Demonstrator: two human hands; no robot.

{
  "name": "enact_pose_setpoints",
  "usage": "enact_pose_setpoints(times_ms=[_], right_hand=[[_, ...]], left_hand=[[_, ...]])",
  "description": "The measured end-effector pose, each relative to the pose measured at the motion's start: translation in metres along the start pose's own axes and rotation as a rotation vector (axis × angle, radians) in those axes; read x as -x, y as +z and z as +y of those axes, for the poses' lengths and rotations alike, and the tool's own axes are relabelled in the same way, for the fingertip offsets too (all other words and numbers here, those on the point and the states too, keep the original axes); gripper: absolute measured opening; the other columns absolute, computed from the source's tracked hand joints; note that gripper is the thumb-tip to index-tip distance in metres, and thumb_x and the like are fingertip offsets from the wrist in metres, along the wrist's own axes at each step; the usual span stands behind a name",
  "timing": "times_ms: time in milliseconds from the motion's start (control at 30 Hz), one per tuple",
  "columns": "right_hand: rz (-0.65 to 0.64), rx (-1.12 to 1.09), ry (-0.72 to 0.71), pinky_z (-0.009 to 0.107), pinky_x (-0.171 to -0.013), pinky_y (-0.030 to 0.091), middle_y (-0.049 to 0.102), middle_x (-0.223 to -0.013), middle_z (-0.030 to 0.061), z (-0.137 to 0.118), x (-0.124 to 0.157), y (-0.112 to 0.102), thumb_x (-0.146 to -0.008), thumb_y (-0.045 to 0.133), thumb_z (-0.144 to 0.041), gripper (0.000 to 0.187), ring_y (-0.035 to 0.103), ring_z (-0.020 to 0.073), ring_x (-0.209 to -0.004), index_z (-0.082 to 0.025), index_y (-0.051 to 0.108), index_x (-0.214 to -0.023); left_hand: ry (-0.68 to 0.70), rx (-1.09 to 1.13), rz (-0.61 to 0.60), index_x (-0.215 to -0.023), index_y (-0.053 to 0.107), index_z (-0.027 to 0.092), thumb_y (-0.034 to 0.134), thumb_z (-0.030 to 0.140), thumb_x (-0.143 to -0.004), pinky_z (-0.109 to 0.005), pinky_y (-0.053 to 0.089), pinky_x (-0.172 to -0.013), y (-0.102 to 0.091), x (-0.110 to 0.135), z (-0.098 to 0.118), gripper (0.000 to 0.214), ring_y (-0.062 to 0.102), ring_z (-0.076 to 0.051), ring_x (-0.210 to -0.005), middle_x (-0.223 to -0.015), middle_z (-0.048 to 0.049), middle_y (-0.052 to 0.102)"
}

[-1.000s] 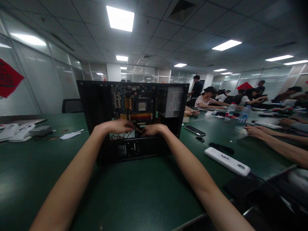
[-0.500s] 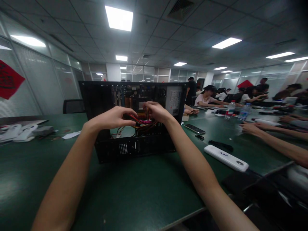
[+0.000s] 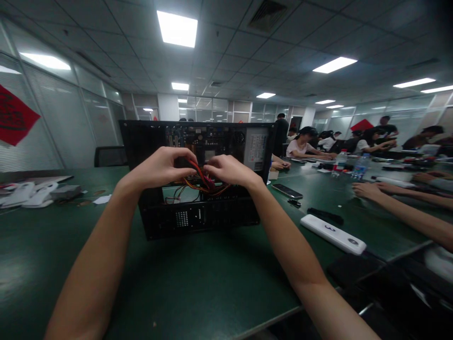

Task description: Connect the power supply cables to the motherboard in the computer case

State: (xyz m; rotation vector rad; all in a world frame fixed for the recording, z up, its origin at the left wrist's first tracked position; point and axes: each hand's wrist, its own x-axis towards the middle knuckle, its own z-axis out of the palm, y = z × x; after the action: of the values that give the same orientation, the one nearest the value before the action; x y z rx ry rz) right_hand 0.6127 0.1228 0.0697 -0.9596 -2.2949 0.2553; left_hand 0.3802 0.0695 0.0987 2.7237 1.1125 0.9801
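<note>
so, left hand [image 3: 161,166] grips wires [image 3: 198,173]; right hand [image 3: 232,170] beside, grip unclear; wires likely light, bendy; best held bunched.

Office, glass partitions [image 3: 53,113], ceiling light panels [image 3: 177,29]

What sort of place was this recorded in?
Probably an office or training room: tall grey-framed glass partition walls, a large dark-green table with an open black computer case, and a seated person in a pale pink top.
</note>
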Motion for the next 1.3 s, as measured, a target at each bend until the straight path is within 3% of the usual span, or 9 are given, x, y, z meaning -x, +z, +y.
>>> enact_pose_setpoints(times_ms=[67, 167, 300, 400, 667, 800, 933, 1133, 1300], right_hand=[[0.013, -0.098, -0.088, 0.025, -0.073, 0.047, 0.075, -0.093, 0.0080, -0.012, 0.005, -0.004, -0.105, 0.056, -0.039, 0.032, 0.066, 0.0168, -0.084, -0.013, 0.074, -0.101], [-0.075, -0.323, -0.201, 0.024, -0.064, 0.045, 0.071, -0.086, 0.0049, -0.019, 0.008, -0.004, -0.104, 0.057, -0.047, 0.037, 0.063, 0.0142, -0.074, -0.012, 0.071, -0.104], [-0.137, -0.422, -0.202, 0.023, -0.056, 0.041, 0.064, -0.072, 0.0004, -0.014, 0.006, -0.002, -0.095, 0.068, -0.052, 0.039, 0.057, 0.0119, -0.064, -0.014, 0.062, -0.087], [-0.149, -0.470, -0.194, 0.022, -0.054, 0.039, 0.063, -0.072, -0.0008, -0.011, 0.006, -0.005, -0.094, 0.069, -0.050, 0.037, 0.056, 0.0110, -0.062, -0.015, 0.062, -0.086], [-0.109, -0.508, -0.178, 0.021, -0.054, 0.035, 0.058, -0.069, -0.0027, -0.016, 0.011, -0.012, -0.090, 0.072, -0.047, 0.035, 0.050, 0.0090, -0.061, -0.014, 0.063, -0.084], [-0.052, -0.592, -0.185, 0.021, -0.056, 0.039, 0.061, -0.073, -0.0018, -0.016, 0.011, -0.014, -0.085, 0.078, -0.049, 0.037, 0.054, 0.0101, -0.065, -0.015, 0.064, -0.089], [0.001, -0.650, -0.180, 0.021, -0.058, 0.044, 0.062, -0.077, -0.0016, -0.013, 0.009, -0.014, -0.081, 0.081, -0.048, 0.039, 0.057, 0.0104, -0.068, -0.016, 0.063, -0.092], [0.075, -0.692, -0.155, 0.019, -0.056, 0.045, 0.063, -0.078, -0.0024, -0.008, 0.008, -0.013, -0.084, 0.081, -0.045, 0.043, 0.061, 0.0119, -0.069, -0.018, 0.059, -0.109], [0.101, -0.685, -0.170, 0.024, -0.067, 0.055, 0.070, -0.090, 0.0013, -0.012, 0.012, -0.015, -0.085, 0.080, -0.042, 0.048, 0.068, 0.0171, -0.084, -0.019, 0.062, -0.124]], left_hand=[[-0.003, -0.024, 0.015, -0.109, 0.076, 0.016, 0.074, 0.045, -0.086, -0.029, 0.057, -0.078, 0.002, 0.000, 0.003, 0.037, 0.072, -0.021, -0.089, -0.101, -0.0064, 0.078], [-0.025, -0.006, 0.003, -0.110, 0.074, 0.016, 0.073, 0.047, -0.087, -0.028, 0.057, -0.074, 0.005, -0.001, 0.007, 0.039, 0.071, -0.020, -0.084, -0.098, -0.0061, 0.077], [0.007, 0.131, -0.158, -0.126, 0.068, 0.018, 0.077, 0.046, -0.085, -0.031, 0.060, -0.084, 0.005, 0.000, 0.014, 0.051, 0.073, -0.023, -0.100, -0.119, -0.0090, 0.075], [0.022, 0.192, -0.201, -0.139, 0.061, 0.022, 0.079, 0.042, -0.084, -0.035, 0.061, -0.090, 0.003, 0.003, 0.016, 0.061, 0.072, -0.025, -0.108, -0.128, -0.0107, 0.072], [0.071, 0.007, 0.020, -0.133, 0.066, 0.018, 0.080, 0.043, -0.084, -0.024, 0.054, -0.065, 0.003, 0.005, 0.022, 0.057, 0.068, -0.016, -0.077, -0.098, -0.0052, 0.075], [0.118, -0.053, 0.093, -0.131, 0.068, 0.018, 0.079, 0.044, -0.084, -0.026, 0.056, -0.069, 0.004, 0.004, 0.027, 0.055, 0.069, -0.016, -0.079, -0.095, -0.0042, 0.074], [0.130, -0.032, 0.090, -0.134, 0.066, 0.018, 0.078, 0.045, -0.085, -0.027, 0.058, -0.072, 0.004, 0.005, 0.028, 0.057, 0.071, -0.018, -0.083, -0.099, -0.0057, 0.075], [0.124, -0.022, 0.101, -0.140, 0.064, 0.021, 0.077, 0.040, -0.086, -0.025, 0.056, -0.068, 0.001, 0.007, 0.029, 0.059, 0.071, -0.016, -0.075, -0.085, -0.0012, 0.074], [0.131, -0.041, 0.114, -0.136, 0.066, 0.020, 0.074, 0.037, -0.088, -0.028, 0.059, -0.078, 0.001, 0.007, 0.030, 0.052, 0.075, -0.018, -0.087, -0.100, -0.0046, 0.078]])
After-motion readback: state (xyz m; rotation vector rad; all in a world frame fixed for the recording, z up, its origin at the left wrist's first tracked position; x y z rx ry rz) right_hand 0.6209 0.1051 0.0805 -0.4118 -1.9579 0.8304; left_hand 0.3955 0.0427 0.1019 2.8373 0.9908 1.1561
